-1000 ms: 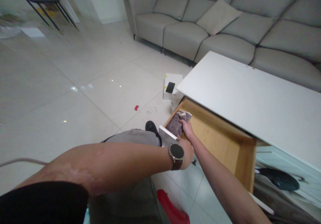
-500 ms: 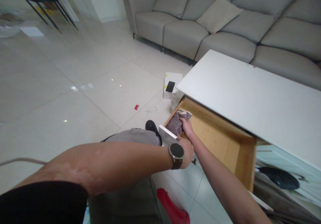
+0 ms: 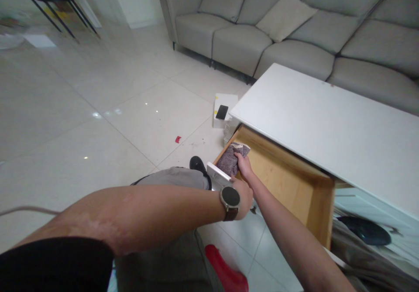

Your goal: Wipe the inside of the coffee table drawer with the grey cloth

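Observation:
A wooden drawer (image 3: 288, 180) with a white front stands pulled out from under the white tabletop. In its left end lies a crumpled grey-purple speckled cloth (image 3: 227, 162) with a pale edge. My right hand (image 3: 244, 164) reaches into the drawer, its fingers closed on that cloth against the corner. My left hand (image 3: 242, 197), with a watch (image 3: 231, 197) on its wrist, is closed on the top edge of the drawer's white front panel (image 3: 218, 174); most of its fingers are hidden.
The white table (image 3: 327, 113) stands before a grey sofa (image 3: 242, 41). On the floor beside it, a black phone (image 3: 221, 112) rests on a white box (image 3: 218, 121). A red scrap (image 3: 178, 139) lies on the tiles, and a red object (image 3: 225, 270) is by my legs.

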`<state>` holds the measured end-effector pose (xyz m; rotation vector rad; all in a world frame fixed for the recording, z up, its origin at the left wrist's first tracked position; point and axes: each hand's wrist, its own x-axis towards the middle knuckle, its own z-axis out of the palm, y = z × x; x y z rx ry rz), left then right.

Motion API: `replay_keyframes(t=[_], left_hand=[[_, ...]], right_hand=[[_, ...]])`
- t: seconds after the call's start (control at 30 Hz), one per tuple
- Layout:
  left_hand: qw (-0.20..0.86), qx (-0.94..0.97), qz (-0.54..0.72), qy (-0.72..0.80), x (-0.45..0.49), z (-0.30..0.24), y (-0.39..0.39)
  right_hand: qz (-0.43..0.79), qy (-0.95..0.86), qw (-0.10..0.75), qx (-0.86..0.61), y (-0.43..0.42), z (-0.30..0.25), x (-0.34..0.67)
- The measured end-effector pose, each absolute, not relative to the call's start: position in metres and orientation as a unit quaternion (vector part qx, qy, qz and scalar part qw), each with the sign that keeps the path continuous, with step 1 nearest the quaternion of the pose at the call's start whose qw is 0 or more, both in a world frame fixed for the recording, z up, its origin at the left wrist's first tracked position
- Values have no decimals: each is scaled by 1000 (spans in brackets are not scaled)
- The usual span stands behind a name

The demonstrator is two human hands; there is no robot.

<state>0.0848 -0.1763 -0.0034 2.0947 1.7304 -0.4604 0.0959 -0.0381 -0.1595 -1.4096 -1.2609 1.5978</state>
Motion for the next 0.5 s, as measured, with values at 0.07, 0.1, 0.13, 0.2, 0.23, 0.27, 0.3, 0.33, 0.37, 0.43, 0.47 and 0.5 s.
replay_keyframes(t=[0.07, 0.1, 0.13, 0.2, 0.23, 0.27, 0.3, 0.33, 0.37, 0.43, 0.47, 0.5], left_hand=[[189, 745, -163, 618, 86, -4, -176], [190, 743, -164, 621, 86, -5, -176], [193, 741, -167, 621, 86, -5, -176], [194, 740, -171, 621, 87, -4, -176], [192, 741, -168, 621, 87, -4, -176], [189, 742, -162, 623, 87, -4, -175], [188, 742, -155, 624, 87, -4, -175], [188, 741, -149, 627, 87, -4, -175], [190, 740, -145, 629, 87, -4, -175], [192, 741, -143, 627, 86, -4, -175], [192, 743, -147, 624, 86, -3, -176], [193, 747, -151, 618, 85, -3, -176]], right_hand=[[609, -484, 324, -539, -38, -160, 96], [608, -485, 322, -540, -38, -160, 96], [607, -486, 320, -542, -38, -160, 96], [603, -487, 318, -546, -37, -160, 96], [602, -487, 318, -547, -37, -160, 96], [602, -487, 318, -547, -37, -160, 96], [601, -487, 319, -548, -37, -160, 96], [601, -487, 319, -548, -37, -160, 96], [601, -487, 318, -548, -37, -160, 96], [601, -486, 317, -549, -37, -161, 96], [601, -486, 317, -550, -37, -160, 96], [601, -486, 316, -550, -37, -160, 96]])
